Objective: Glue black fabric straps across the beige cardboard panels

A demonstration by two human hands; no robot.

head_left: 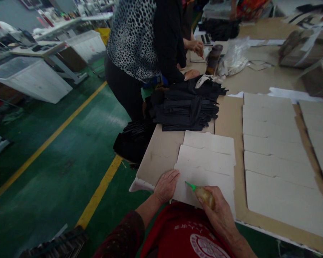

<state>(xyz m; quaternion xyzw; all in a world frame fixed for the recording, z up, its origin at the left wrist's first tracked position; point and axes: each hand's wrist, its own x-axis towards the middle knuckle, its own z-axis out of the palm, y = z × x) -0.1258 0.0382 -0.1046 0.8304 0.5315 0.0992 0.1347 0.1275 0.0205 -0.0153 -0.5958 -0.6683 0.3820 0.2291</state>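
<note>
My right hand (220,208) is wrapped round a squeeze bottle (206,197) with yellowish-brown contents. The bottle's thin green nozzle (190,185) points left, just over the nearest pale panel (204,181); whether its tip touches the panel I cannot tell. Lying at that panel's left edge, my left hand (167,185) is flat with fingers stretched out and holds nothing. Behind the nearest panel, more pale panels (208,145) overlap in a stepped row leading away from me.
Further right lie stepped rows of pale panels (282,193) on the brown table (239,204). A pile of black strips (188,107) sits beyond my row. A co-worker in a spotted top (134,39) leans over the table there. Clear plastic (234,57) and wrapped bundles (307,46) stand further back.
</note>
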